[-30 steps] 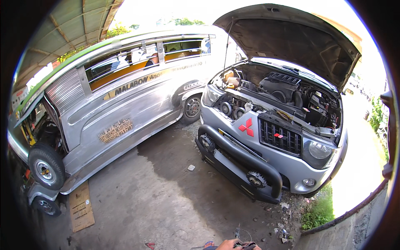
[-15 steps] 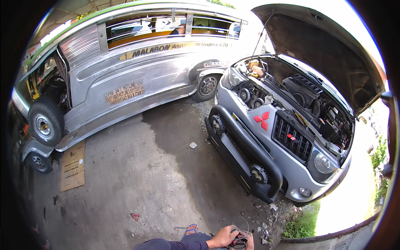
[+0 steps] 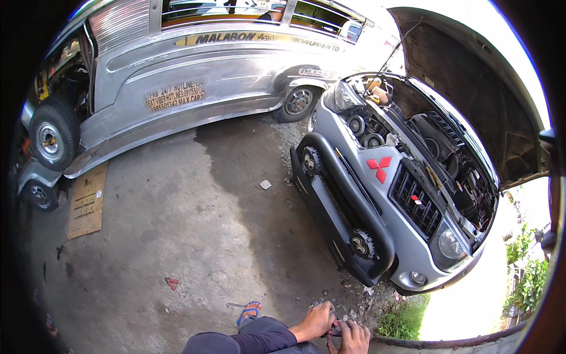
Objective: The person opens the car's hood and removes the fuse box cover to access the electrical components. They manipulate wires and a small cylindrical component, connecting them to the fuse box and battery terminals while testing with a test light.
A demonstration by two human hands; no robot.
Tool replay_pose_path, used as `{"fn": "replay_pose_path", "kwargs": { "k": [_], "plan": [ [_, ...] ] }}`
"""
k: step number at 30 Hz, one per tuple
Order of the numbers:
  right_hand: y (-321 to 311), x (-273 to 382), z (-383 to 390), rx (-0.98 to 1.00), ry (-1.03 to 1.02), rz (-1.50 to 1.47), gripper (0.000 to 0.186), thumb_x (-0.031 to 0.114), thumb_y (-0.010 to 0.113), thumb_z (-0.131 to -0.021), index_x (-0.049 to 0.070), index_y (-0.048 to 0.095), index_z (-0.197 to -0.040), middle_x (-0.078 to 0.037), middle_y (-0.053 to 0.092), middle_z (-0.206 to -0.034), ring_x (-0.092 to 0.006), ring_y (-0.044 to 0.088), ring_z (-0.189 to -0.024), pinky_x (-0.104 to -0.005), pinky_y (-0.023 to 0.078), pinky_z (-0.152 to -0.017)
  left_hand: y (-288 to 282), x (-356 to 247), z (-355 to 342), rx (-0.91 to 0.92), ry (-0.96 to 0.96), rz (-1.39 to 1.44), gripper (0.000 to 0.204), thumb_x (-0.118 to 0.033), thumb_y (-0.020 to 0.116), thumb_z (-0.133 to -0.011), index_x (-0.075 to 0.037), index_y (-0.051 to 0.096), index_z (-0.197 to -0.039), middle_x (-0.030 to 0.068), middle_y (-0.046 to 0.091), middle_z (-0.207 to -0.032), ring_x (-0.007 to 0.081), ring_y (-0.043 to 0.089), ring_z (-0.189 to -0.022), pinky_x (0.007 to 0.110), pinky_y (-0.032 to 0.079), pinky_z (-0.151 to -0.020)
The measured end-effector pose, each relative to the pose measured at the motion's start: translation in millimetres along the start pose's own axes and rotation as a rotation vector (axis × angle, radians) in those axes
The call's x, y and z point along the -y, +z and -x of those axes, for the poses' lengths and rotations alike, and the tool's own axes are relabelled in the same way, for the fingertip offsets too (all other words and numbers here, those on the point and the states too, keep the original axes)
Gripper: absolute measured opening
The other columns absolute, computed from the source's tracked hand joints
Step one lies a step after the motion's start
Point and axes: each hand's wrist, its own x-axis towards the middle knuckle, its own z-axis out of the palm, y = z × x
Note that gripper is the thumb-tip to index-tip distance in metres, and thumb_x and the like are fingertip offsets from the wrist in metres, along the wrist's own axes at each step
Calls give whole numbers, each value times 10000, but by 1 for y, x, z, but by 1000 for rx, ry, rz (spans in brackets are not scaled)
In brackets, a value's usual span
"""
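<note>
At the lower edge, my left hand and my right hand meet, fingers curled round a small red and dark object that is partly hidden by them. My left forearm is in a dark sleeve. Beyond my hands, a grey SUV stands with its hood raised and engine bay uncovered, a black bull bar at its front. Left of my hands, my foot in a blue sandal rests on the concrete, near red-handled pliers and a loop of thin wire.
A silver jeepney stands across the back and left, its spare wheel on its side; a person shows in its window. A flat cardboard sheet lies on the concrete. Weeds and a low wall edge the right.
My view has tilted down, showing more of my arms and foot. Both hands appear higher in the picture, with my right hand more visible and the wire between them less distinct.
</note>
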Motion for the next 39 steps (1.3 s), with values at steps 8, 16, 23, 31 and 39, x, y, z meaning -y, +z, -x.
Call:
{"fn": "replay_pose_path", "kwargs": {
  "k": [8, 16, 23, 31, 39],
  "plan": [
    [51, -7, -21, 264, 60, -292, 497, 353, 726, -893, 24, 513, -1200, -224, 687, -1039, -447, 675, -900, -524, 531, -739, -13, 15, 1, 63, 25, -102, 294, -149, 590, -944, 37, 547, -1167, 288, 635, -1094, 491, 636, -1022, 540, 517, -902],
    [67, 5, -39, 356, 254, -836, 725, 414, 821, -834, -1, 493, -1330, -280, 657, -1128, -473, 656, -1030, -506, 537, -837, -17, 33, 0, 105, 8, -61, 319, -149, 552, -941, 50, 540, -1190, 296, 621, -1106, 516, 636, -1026, 567, 517, -890],
    [93, 13, -19, 393, 68, -294, 658, 373, 763, -854, 0, 516, -1336, -268, 665, -1097, -473, 651, -963, -544, 533, -796, -9, 62, 7, 169, -42, -121, 292, -240, 618, -937, -30, 580, -1136, 284, 560, -1234, 516, 586, -1080, 650, 466, -940],
    [95, 5, -6, 470, 71, -447, 773, 262, 771, -830, -2, 433, -1473, -285, 617, -1308, -475, 609, -1184, -510, 523, -977, -52, 90, -9, 478, -30, 341, 297, -291, 614, -908, -54, 720, -1052, 206, 705, -1094, 363, 663, -1036, 440, 534, -907],
    [78, 18, -40, 611, 360, -1060, 822, 169, 860, -836, 33, 377, -1487, -171, 633, -1325, -304, 611, -1285, -422, 547, -991, -21, 124, -14, 406, -250, 1058, 213, -220, 558, -994, -69, 666, -890, 9, 654, -845, 139, 643, -785, 332, 533, -678]
  ]
}}
